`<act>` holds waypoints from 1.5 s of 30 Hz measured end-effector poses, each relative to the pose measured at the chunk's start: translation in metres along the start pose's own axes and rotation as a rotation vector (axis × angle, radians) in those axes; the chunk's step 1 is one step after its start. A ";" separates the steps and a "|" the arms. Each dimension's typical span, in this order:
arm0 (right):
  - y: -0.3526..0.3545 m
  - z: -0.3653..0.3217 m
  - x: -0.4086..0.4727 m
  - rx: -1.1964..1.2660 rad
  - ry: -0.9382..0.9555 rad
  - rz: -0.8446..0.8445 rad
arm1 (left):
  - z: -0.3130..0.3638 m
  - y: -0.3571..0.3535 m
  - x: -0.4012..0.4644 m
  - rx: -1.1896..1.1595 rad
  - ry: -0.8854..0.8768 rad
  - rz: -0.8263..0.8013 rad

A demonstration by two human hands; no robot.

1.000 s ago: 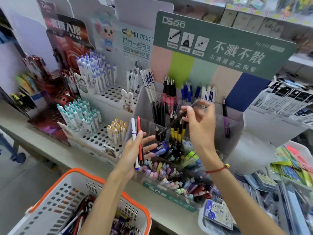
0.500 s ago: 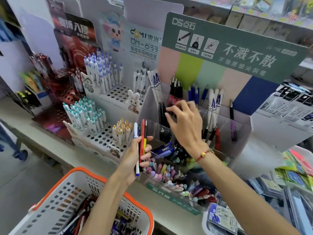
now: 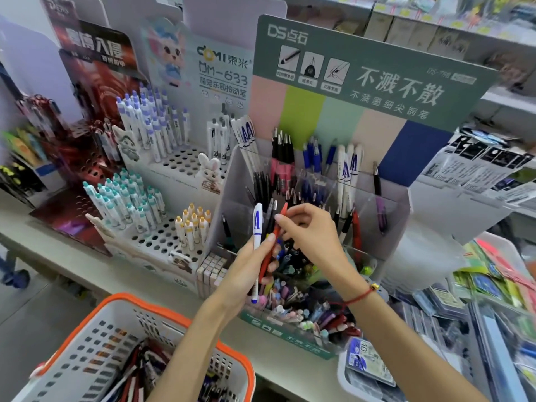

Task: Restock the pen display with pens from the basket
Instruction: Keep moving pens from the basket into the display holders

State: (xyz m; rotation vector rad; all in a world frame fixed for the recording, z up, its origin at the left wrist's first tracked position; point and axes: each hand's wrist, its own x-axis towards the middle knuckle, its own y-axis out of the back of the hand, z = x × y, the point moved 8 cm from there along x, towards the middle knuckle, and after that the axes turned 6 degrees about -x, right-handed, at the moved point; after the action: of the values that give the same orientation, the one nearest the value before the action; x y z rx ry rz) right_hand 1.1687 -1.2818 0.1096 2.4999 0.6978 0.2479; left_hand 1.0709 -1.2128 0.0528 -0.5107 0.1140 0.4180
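Left hand (image 3: 249,274) closed round a fanned bunch of pens, white pen with blue cap (image 3: 257,227) upright, so the right hand (image 3: 307,236) can pinch out the red one (image 3: 272,242) for the clear tiered pen display (image 3: 391,204); the orange-rimmed white basket (image 3: 139,303) sits below

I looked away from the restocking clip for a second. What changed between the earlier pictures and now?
The right hand came back out of the clear display, where it had put a dark pen a second ago, and now pinches the top of the red pen in the left hand's bundle. The left hand kept its hold on the bundle, white pen included. The basket stayed put.
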 end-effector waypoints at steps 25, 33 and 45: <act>0.103 0.029 -0.038 -0.738 0.514 0.435 | -0.037 -0.053 0.008 -0.143 0.279 -0.079; 0.097 0.019 -0.034 -0.584 0.288 0.376 | -0.024 -0.056 0.001 -0.089 0.214 -0.126; 0.101 0.027 -0.026 0.232 0.088 0.346 | -0.014 -0.030 0.017 0.063 0.093 0.027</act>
State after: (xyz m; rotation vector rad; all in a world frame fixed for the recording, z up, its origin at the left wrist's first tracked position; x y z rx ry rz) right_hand 1.1984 -1.3814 0.1399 2.8405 0.3373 0.4237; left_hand 1.0987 -1.2378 0.0504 -0.4672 0.2230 0.4157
